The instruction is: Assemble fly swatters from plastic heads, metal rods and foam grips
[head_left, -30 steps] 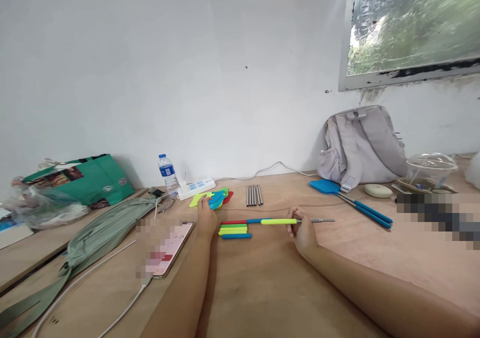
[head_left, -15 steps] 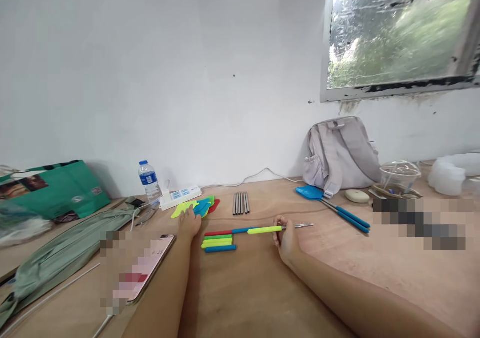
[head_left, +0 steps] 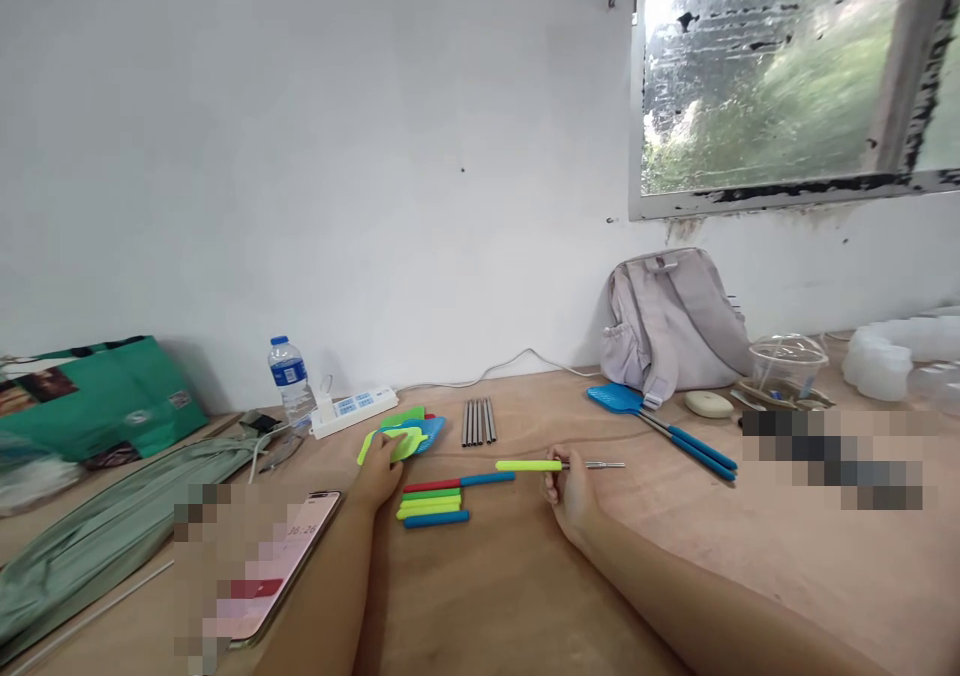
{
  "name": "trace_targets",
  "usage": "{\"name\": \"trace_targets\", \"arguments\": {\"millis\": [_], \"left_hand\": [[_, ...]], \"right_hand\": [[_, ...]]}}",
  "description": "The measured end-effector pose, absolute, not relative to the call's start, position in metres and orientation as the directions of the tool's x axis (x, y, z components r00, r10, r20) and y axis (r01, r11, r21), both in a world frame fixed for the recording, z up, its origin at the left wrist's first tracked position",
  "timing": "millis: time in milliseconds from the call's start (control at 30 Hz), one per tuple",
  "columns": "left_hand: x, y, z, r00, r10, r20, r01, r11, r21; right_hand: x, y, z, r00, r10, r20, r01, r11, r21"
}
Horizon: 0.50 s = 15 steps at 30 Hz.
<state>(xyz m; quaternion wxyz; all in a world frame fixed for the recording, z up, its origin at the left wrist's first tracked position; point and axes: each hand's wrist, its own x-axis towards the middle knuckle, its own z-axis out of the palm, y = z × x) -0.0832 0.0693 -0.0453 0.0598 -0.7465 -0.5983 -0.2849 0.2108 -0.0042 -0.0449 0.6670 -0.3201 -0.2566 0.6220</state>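
- Wooden desk [head_left: 525, 596] against a white wall, window at 1 o'clock.
- Left hand [head_left: 381, 468]: fingers closed on a yellow-green head [head_left: 401, 443], lifted off the pile of heads [head_left: 420, 426] at 11 o'clock.
- Right hand [head_left: 571, 484]: pinching a yellow-green handle [head_left: 529, 465], rod tip pointing to 3 o'clock.
- Handles [head_left: 435, 501] lie between the hands.
- Rods [head_left: 478, 421] at 12 o'clock.

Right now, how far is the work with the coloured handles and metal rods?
Done, it seems: two blue swatters lie finished near the backpack. In hand: the right hand holds a yellow-green handle with a metal rod showing at its end, and the left hand lifts a yellow-green head off the pile. Left: loose handles and bare metal rods on the table.
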Motion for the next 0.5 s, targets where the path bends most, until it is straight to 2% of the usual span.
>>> {"name": "trace_targets", "arguments": {"millis": [100, 233, 367, 500], "left_hand": [[-0.080, 0.062, -0.046, 0.194, 0.833, 0.519, 0.894, -0.368, 0.256], [-0.072, 0.047, -0.044, 0.186, 0.755, 0.628, 0.860, -0.434, 0.268], [-0.051, 0.024, -0.030, 0.118, 0.576, 0.809, 0.876, -0.444, 0.188], [-0.018, -0.001, -0.010, 0.047, 0.387, 0.921, 0.925, -0.366, 0.106]], "right_hand": [[0.213, -0.001, -0.045, 0.117, 0.990, -0.082, -0.687, 0.022, -0.726], [0.215, -0.001, -0.045, 0.126, 0.992, -0.008, -0.662, 0.079, -0.745], [0.217, -0.001, -0.048, 0.170, 0.982, 0.081, -0.552, 0.163, -0.818], [0.222, 0.003, -0.049, 0.268, 0.958, 0.105, -0.416, 0.213, -0.884]]}}
